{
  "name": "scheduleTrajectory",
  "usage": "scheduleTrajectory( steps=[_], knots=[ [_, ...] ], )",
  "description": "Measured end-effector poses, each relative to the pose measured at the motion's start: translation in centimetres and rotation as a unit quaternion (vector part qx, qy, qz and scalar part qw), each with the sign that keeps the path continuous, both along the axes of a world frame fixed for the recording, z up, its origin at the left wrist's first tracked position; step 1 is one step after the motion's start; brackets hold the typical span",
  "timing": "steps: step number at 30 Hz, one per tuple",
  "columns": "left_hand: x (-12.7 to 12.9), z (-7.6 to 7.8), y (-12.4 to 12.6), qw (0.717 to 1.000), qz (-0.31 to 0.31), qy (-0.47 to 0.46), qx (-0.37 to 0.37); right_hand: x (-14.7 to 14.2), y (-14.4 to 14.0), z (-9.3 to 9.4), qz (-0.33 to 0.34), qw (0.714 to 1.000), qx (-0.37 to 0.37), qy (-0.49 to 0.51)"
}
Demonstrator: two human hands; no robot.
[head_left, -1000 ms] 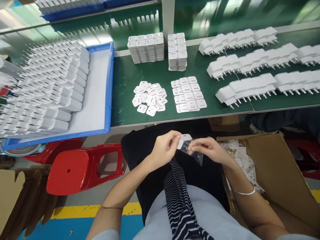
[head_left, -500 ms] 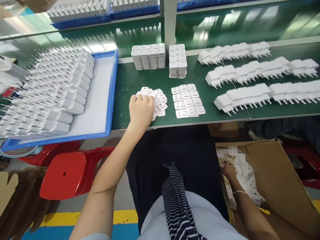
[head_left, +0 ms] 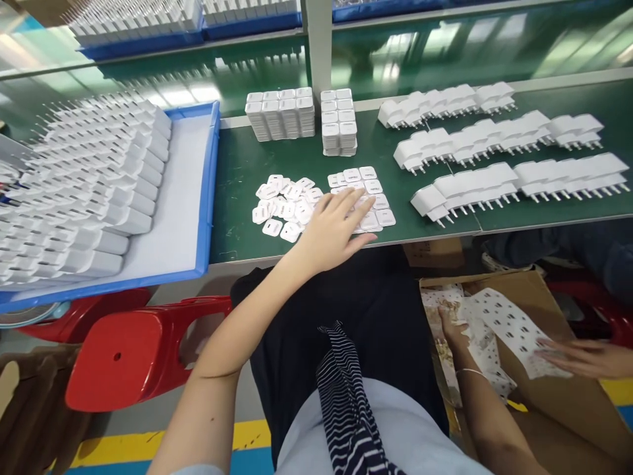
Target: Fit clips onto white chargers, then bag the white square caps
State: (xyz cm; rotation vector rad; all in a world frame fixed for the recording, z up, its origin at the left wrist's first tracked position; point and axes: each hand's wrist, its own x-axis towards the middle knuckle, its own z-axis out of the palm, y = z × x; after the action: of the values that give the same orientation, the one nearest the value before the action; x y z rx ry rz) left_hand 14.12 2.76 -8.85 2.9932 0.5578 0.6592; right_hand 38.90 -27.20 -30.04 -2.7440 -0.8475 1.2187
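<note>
Reader: Where is the left hand (head_left: 329,232), and how are its fingers set?

Author: It is palm down above the ordered array of white plates (head_left: 382,202), fingers extended and thumb apart; whether it touches them cannot be told. Half a second earlier it covered part of the loose plates (head_left: 284,210), now exposed just to its left on the green surface (head_left: 231,198).

Reader: And the right hand (head_left: 452,326)?

Author: Below and to the right of the left hand, inside the carton (head_left: 537,402), as in the preceding frame. Its fingertips are hidden, so its grip cannot be told. One second earlier, both hands met around a plate and a clear bag.

Reader: What else differs?

Author: A co-worker's hand (head_left: 583,357) has entered to the right of the right hand, at a patterned sheet (head_left: 502,320) now raised. Beyond the left hand, the stacked plates (head_left: 281,115) remain in place.
</note>
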Motion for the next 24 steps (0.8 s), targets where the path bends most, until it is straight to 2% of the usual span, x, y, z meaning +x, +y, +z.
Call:
scheduleTrajectory(
  steps=[3, 6, 9, 11, 12, 13, 14, 15, 17, 19, 21, 24],
  knots=[
    [1.0, -0.8, -0.8, 1.000, -0.028, -0.002, -0.005, 0.8, 1.6, 0.4, -0.041, 0.995, -0.089, -0.012],
    [0.9, -0.9, -0.9, 0.999, -0.036, -0.040, -0.006, 0.9, 3.6, 1.7, -0.036, 0.993, -0.114, 0.001],
    [0.4, -0.7, -1.0, 0.995, -0.025, -0.096, -0.001, -0.1, 5.6, 4.7, -0.019, 0.996, -0.088, 0.010],
    [0.1, -0.6, -1.3, 0.991, -0.018, -0.132, 0.025, -1.4, 7.0, 8.0, -0.006, 0.999, -0.021, 0.033],
    [0.0, -0.7, -1.5, 0.988, -0.021, -0.146, 0.042, -2.3, 7.8, 9.8, 0.001, 0.997, 0.039, 0.061],
    [-0.1, -0.8, -1.9, 0.985, -0.027, -0.157, 0.058, -3.3, 8.6, 11.6, 0.001, 0.977, 0.171, 0.128],
    [-0.3, -1.0, -2.3, 0.983, -0.036, -0.166, 0.072, -4.4, 9.5, 13.3, -0.019, 0.934, 0.287, 0.213],
    [-0.4, -1.3, -2.9, 0.981, -0.047, -0.169, 0.085, -5.6, 10.3, 14.8, -0.044, 0.885, 0.358, 0.294],
    [-0.9, -1.9, -4.2, 0.977, -0.069, -0.165, 0.113, -7.9, 12.0, 16.8, -0.079, 0.795, 0.414, 0.436],
    [-1.7, -2.5, -5.6, 0.974, -0.092, -0.153, 0.140, -9.8, 13.2, 17.5, -0.121, 0.730, 0.418, 0.526],
    [-2.6, -2.9, -6.8, 0.971, -0.117, -0.136, 0.161, -11.2, 14.0, 17.4, -0.160, 0.703, 0.412, 0.557],
    [-4.1, -3.5, -8.0, 0.968, -0.137, -0.109, 0.178, -12.2, 14.6, 16.7, -0.174, 0.714, 0.407, 0.543]
  ],
)
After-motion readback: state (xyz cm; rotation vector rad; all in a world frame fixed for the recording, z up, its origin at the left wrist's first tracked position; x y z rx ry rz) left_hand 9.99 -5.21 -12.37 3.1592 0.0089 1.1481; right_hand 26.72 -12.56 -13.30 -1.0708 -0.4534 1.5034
